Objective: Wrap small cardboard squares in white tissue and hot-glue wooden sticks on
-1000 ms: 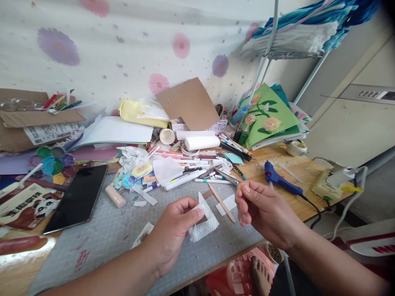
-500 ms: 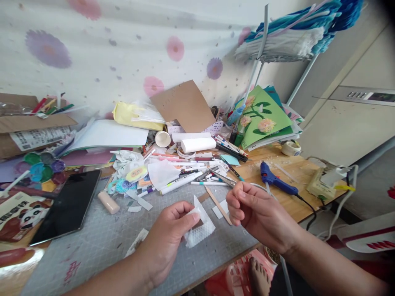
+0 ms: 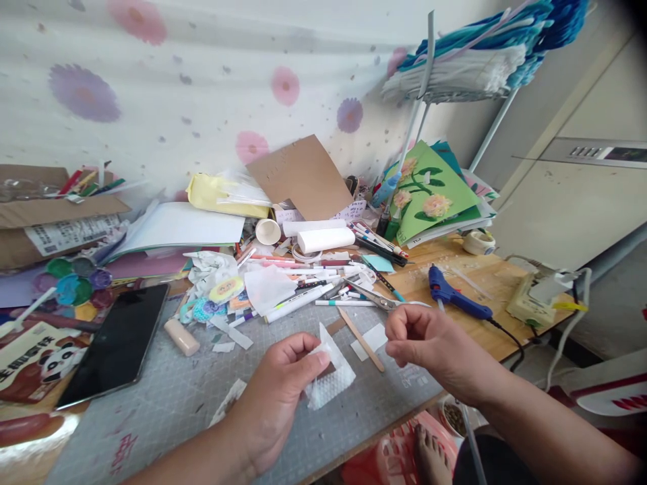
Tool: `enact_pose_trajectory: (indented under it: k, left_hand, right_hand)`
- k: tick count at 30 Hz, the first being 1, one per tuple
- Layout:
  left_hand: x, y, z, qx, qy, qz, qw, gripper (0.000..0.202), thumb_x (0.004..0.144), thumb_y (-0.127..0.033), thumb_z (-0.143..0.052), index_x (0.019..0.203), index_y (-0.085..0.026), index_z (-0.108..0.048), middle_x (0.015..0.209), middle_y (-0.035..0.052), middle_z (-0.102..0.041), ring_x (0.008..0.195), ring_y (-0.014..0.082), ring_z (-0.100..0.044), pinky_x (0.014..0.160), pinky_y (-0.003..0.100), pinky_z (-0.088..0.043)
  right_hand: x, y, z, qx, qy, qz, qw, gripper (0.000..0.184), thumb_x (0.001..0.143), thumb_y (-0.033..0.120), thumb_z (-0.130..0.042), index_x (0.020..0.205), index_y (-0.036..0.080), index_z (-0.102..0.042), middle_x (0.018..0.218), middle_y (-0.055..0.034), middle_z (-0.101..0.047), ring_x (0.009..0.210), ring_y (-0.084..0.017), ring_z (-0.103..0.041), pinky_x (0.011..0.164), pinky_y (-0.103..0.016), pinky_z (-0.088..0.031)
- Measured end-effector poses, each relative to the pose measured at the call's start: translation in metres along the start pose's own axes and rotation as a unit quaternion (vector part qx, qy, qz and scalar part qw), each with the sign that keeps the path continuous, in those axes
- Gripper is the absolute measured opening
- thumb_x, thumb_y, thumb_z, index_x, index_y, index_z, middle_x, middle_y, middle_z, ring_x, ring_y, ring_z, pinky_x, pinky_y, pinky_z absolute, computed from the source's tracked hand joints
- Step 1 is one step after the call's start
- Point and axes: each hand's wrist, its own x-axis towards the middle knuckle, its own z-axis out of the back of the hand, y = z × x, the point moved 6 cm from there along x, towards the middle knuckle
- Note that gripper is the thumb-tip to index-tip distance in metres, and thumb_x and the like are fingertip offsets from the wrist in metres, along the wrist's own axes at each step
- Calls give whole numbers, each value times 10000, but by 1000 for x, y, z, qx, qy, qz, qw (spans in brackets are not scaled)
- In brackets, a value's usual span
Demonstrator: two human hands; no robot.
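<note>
My left hand point(image 3: 290, 370) is closed, with thumb and fingers pinching a small white dimpled sheet point(image 3: 333, 384), perhaps tissue or soft paper. A small brown patch point(image 3: 328, 368) shows on the sheet beside my thumb. My right hand point(image 3: 427, 340) is raised over the mat to the right, its fingers curled in toward the thumb; whatever they may hold cannot be made out. Behind that hand lie scissors point(image 3: 377, 295), their handles partly hidden by it. A flat wooden stick point(image 3: 361, 340) and a white paper piece point(image 3: 368, 342) rest between the hands.
A grey cutting mat point(image 3: 166, 411) covers the desk front. Pens and paper scraps pile up behind. A blue glue gun point(image 3: 457, 295) with its cord lies right, near a power strip point(image 3: 530, 303). A black tablet point(image 3: 116, 343) and a beige cylinder point(image 3: 180, 337) are left.
My right hand has turned knuckles up, its fingertips now pointing down and left, and shifted slightly right. My left hand keeps its pinch on the white sheet. The view has shifted slightly.
</note>
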Motion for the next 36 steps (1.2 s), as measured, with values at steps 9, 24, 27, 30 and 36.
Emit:
enact_pose_trajectory:
  k: [9, 24, 27, 30, 36]
  left_hand:
    - [1, -2, 1, -7, -2, -2, 1000, 163, 740, -302, -671, 718, -145, -629, 670, 11, -620, 621, 126, -540, 598, 246, -391]
    - [0, -5, 5, 14, -48, -29, 998, 142, 722, -284, -677, 702, -155, -622, 653, -8, -598, 586, 99, -495, 546, 223, -335]
    - [0, -7, 7, 49, -60, -49, 996, 151, 733, -299, -667, 705, -159, -620, 640, -13, -586, 567, 91, -463, 531, 221, -316]
    - [0, -11, 8, 73, -64, -69, 993, 149, 737, -298, -660, 699, -160, -621, 633, -18, -580, 558, 88, -442, 527, 221, -309]
    - [-1, -14, 10, 101, -83, -70, 989, 143, 728, -306, -659, 721, -166, -629, 679, -2, -621, 616, 117, -495, 574, 234, -355]
  right_hand:
    - [-1, 13, 169, -419, -255, 6, 871, 88, 703, 197, -649, 782, 166, -672, 758, -81, -674, 720, -236, -587, 671, -357, -380]
    - [-4, -13, 191, -247, -312, -43, 916, 78, 785, 212, -591, 798, 147, -631, 602, -16, -538, 539, -148, -493, 551, -331, -371]
    - [-17, 6, 165, -154, -305, -13, 940, 162, 799, 349, -588, 851, 196, -597, 625, -10, -517, 518, -146, -495, 510, -325, -364]
    - [-28, 14, 122, -44, -244, 9, 969, 198, 720, 374, -693, 836, 219, -650, 625, -30, -540, 492, -139, -475, 436, -296, -318]
    - [-43, -3, 45, -70, -135, -41, 987, 202, 598, 397, -789, 701, 233, -733, 581, -60, -650, 537, -217, -594, 509, -317, -499]
